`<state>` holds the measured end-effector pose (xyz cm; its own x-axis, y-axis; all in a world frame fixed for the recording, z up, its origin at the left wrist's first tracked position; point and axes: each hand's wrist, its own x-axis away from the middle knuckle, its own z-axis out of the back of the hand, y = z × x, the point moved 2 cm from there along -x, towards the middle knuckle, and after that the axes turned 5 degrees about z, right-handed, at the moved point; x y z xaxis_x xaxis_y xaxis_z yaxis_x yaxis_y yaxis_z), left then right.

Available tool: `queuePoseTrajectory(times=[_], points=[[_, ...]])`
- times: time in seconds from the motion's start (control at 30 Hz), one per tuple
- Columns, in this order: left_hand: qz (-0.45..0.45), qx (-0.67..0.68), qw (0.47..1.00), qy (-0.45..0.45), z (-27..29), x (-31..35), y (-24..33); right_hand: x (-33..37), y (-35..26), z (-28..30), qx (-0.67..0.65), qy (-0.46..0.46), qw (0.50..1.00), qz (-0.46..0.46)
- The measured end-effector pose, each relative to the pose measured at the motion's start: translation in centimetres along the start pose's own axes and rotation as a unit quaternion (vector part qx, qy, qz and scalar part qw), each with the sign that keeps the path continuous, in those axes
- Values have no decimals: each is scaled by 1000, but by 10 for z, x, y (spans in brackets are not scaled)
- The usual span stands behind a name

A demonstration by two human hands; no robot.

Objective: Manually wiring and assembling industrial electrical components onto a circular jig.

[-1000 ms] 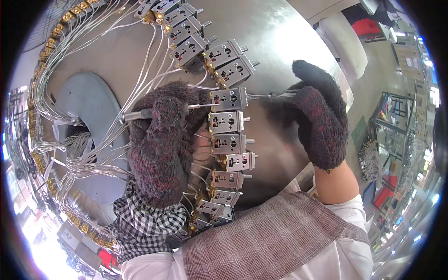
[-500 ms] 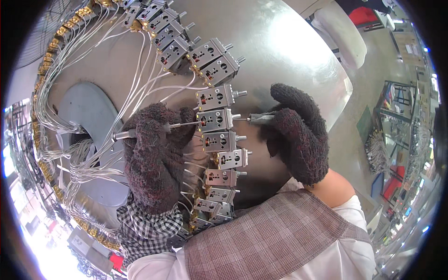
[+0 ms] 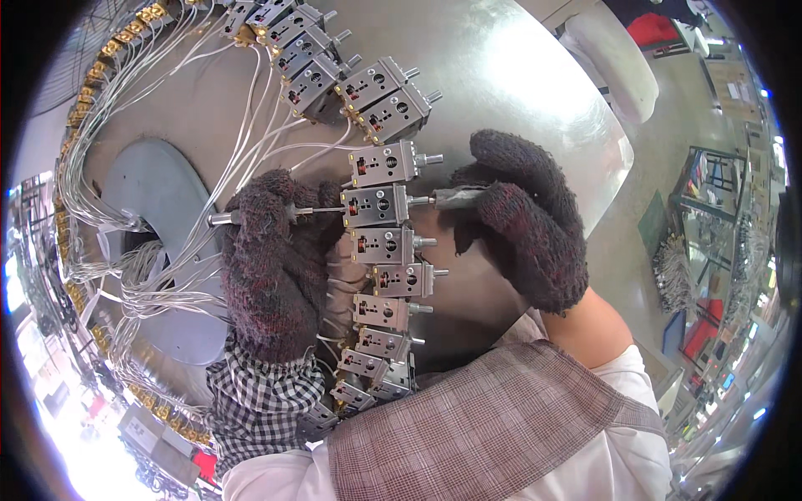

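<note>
In a dark knitted glove, my left hand point(image 3: 271, 267) is closed round a slim screwdriver-like tool point(image 3: 321, 210). Its thin shaft points right and meets the left face of a small silver metal switch box point(image 3: 376, 205). My right hand point(image 3: 539, 234), gloved alike, grips a grey-handled tool point(image 3: 461, 199) from the other side. That tool's tip is at the short spindle point(image 3: 420, 200) on the box's right end; the exact contact is too small to make out. Similar boxes sit directly above point(image 3: 383, 164) and below point(image 3: 381, 245) in the row.
More silver boxes point(image 3: 380, 311) curve along the metal tabletop point(image 3: 476, 92). White wires point(image 3: 242, 159) run left to a ring of brass fittings point(image 3: 88, 96). A grey curved plate point(image 3: 154, 179) lies left of my left hand. A white-covered seat point(image 3: 614, 67) and a rack point(image 3: 710, 184) stand beyond.
The box between my hands and its neighbours have shifted slightly left and up. My right hand has moved up and left, its tool now closer to the spindle. Both grips persist.
</note>
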<state>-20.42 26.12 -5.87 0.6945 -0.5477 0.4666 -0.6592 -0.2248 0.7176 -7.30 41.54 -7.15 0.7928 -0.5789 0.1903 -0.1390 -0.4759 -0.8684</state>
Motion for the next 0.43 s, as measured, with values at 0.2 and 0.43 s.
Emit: queuePoseTrajectory(times=[0.2,0.43], points=[[-55,-7,998,20,7,3,1,3,-15,-3,73,34,991,-103],[-105,-61,991,47,10,6,1,4,2,-2,-4,19,1000,11]])
